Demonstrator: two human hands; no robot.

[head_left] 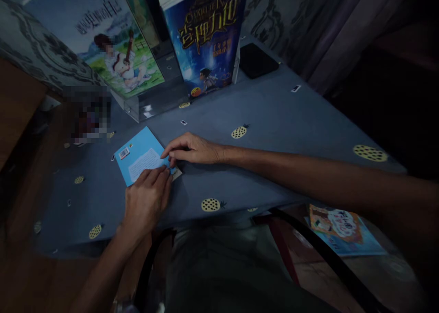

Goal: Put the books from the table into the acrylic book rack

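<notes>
A light blue book (136,153) lies on the table with a barcode and a pale text panel facing up. My left hand (147,194) rests over its lower edge, fingers close together and curled onto the cover; its thumb is mostly hidden. From the right, my right hand (194,149) reaches across with bent fingers, index fingertip on the cover and thumb close beside it at the book's right edge. The fingertips of both hands nearly meet there. A beige corner of the book shows just past them.
The blue tablecloth (274,116) has pineapple prints. Behind stand a dark blue comic book (209,43) and a book with a guitar player (113,43) in a clear stand (132,109). A black flat object (259,61) lies at the back right. Another colourful book (343,230) sits below the table's front edge.
</notes>
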